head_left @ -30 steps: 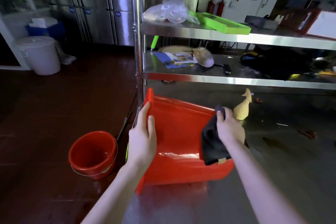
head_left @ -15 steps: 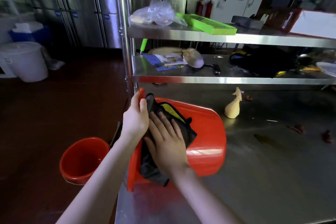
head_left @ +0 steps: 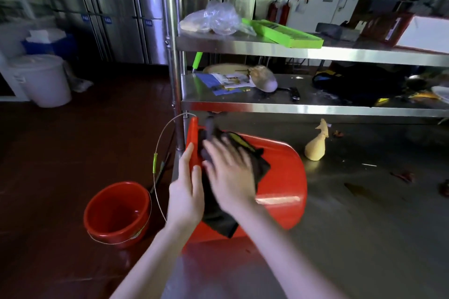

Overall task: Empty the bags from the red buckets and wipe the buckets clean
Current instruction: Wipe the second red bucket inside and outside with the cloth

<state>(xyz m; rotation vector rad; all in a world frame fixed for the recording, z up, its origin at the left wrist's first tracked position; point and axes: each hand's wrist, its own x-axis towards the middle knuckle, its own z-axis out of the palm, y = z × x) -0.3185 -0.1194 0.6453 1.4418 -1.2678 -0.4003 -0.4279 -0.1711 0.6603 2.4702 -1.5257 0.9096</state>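
Head view: the left hand grips the rim of the red bucket, which lies on its side on the counter. The right hand, fingers spread flat, presses a dark cloth against the bucket's inner wall. This looks like the wiping step; next the cloth likely needs to sweep deeper. No bag shows inside. Left of the hands, a second red bucket stands on the floor, seemingly empty.

Left hand grips the tipped red bucket's rim — right hand presses a dark cloth inside.

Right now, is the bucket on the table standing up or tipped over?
Tipped over: the bucket lies on its side, rim held by the left hand.
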